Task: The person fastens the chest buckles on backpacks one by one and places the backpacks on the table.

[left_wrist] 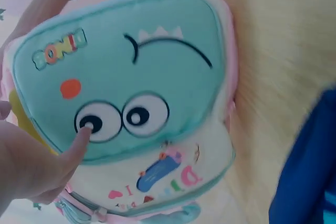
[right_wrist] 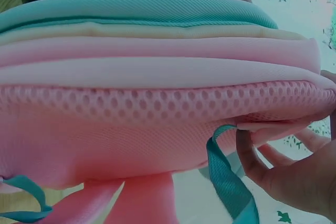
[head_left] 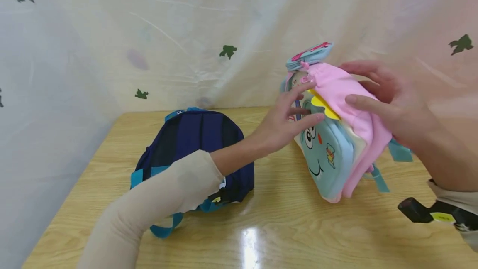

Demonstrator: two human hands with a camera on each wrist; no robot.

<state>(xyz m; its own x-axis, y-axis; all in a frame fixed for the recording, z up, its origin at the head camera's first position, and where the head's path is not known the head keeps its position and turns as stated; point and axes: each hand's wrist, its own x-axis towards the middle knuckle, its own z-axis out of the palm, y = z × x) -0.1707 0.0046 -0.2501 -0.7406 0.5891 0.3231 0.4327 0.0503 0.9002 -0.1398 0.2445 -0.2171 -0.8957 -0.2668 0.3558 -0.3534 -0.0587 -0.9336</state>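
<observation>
A teal, cream and pink children's backpack (head_left: 328, 136) with a cartoon dinosaur face leans on the table at the right. My right hand (head_left: 392, 99) holds its pink upper side, with fingers behind the back panel near a teal strap (right_wrist: 226, 171). At the bag's front top edge is my left hand (head_left: 280, 121), fingers spread and extended. In the left wrist view, the left thumb (left_wrist: 79, 150) lies over one printed eye. A small blue-and-red piece (head_left: 310, 56) sticks up at the bag's top. The other left fingers are partly hidden in that view.
A navy backpack (head_left: 209, 132) with bright blue straps lies on the wooden table (head_left: 284, 235) at the left, partly behind my left forearm. Behind the table hangs a pale curtain (head_left: 168, 53) with leaf prints. A black band (head_left: 440, 215) wraps my right wrist.
</observation>
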